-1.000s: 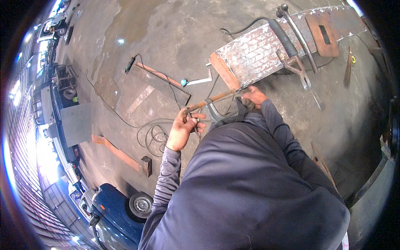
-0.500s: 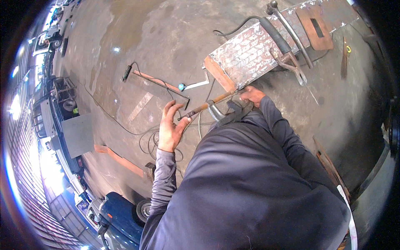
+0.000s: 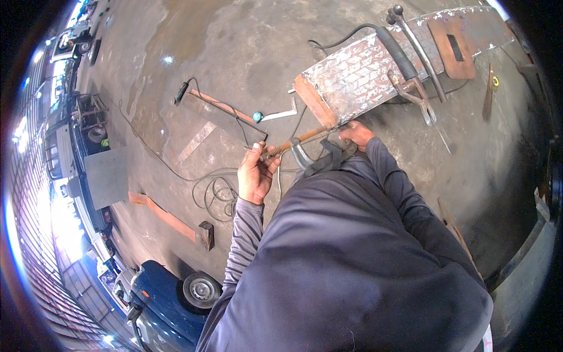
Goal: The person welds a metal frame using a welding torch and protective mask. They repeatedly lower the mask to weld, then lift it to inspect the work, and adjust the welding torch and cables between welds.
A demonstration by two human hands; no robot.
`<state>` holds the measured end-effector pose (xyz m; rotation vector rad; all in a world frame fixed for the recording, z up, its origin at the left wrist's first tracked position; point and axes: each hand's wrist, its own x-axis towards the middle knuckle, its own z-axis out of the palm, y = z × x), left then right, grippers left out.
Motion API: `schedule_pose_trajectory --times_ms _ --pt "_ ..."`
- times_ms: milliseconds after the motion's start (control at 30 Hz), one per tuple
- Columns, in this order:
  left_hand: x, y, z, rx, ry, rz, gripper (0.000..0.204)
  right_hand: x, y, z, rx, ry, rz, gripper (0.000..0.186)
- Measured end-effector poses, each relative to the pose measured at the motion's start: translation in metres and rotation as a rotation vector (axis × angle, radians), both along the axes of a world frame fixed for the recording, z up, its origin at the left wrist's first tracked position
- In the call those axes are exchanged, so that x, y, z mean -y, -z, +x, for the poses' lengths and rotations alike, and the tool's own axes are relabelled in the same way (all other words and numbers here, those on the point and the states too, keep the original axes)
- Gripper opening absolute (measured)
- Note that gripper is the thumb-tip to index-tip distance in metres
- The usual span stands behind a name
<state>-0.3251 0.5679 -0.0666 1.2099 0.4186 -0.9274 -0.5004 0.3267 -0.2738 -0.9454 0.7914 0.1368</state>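
Note:
A clamp with a long rusty threaded screw point(image 3: 305, 137) slants across in front of my body. A shiny curved piece of its frame point(image 3: 301, 154) shows beside the screw, partly behind dark cloth point(image 3: 331, 157). My left hand point(image 3: 256, 176) is closed round the screw's near left end, thumb up. At the other end, my right hand point(image 3: 358, 136) has its fingers curled by the lower corner of a scuffed, white-smeared metal plate point(image 3: 358, 70). What those fingers grip is hidden. A reddish-brown flat strip point(image 3: 315, 100) lies across the plate's left end.
On the plate rest a black ribbed electrode holder point(image 3: 394, 51), a steel bar point(image 3: 419, 56) and a brown slotted piece point(image 3: 451, 50). Looped cable point(image 3: 217, 196), a white square point(image 3: 281, 117) and metal strips point(image 3: 161, 214) lie on the floor. A blue vehicle point(image 3: 158, 299) stands lower left.
My left hand has gone from spread fingers with the thumb at the screw's end to fingers closed round it. My right hand stays by the plate corner. The view has shifted slightly.

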Motion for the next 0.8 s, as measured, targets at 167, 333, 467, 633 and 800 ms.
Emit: schedule_pose_trajectory --times_ms 167,333,467,633,800 --pt "0.013 -0.016 0.001 0.117 0.133 0.090 0.023 0.005 -0.011 -0.001 -0.021 -0.068 0.037 0.051" --pt "0.019 -0.028 0.007 0.209 0.289 0.175 0.023 0.002 -0.007 -0.003 0.022 -0.036 0.093 0.053" --pt "0.030 -0.035 0.010 0.326 0.438 0.187 0.020 0.002 0.006 -0.004 0.036 -0.044 0.063 0.058" --pt "0.038 -0.050 0.015 0.578 0.780 0.268 0.013 0.010 0.010 -0.001 0.079 -0.121 0.077 0.061" --pt "0.058 -0.070 0.010 1.157 1.272 0.488 0.014 0.010 0.027 -0.007 0.067 -0.112 0.132 0.061"
